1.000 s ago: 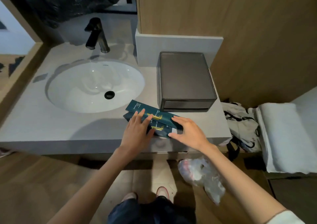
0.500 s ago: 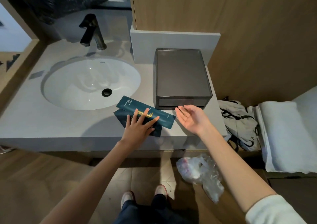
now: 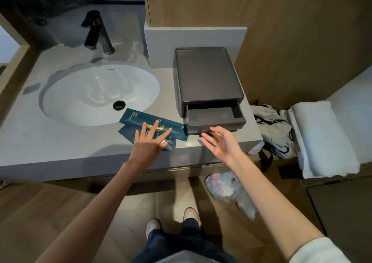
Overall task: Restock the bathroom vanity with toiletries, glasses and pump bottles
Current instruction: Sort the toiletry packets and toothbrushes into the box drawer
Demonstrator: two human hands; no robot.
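Wood-panel wall point(image 3: 281, 31), grey tabletop point(image 3: 30, 137) with white oval sink point(image 3: 96, 93), dark faucet point(image 3: 96, 33), wood floor point(image 3: 40, 212), folded white towel point(image 3: 322, 137) right.

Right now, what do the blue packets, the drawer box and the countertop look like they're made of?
Blue packets: thin printed film or coated paper, lying flat, gold lettering, slight sheen. Drawer box: dark grey, matte, likely plastic or leatherette; smooth moulded rim. Countertop: pale grey stone or composite, smooth, softly reflective.

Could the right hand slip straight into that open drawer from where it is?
Probably yes. The right hand is open, palm up, just in front of the drawer, which is pulled out of the dark box and looks empty, with nothing between them.
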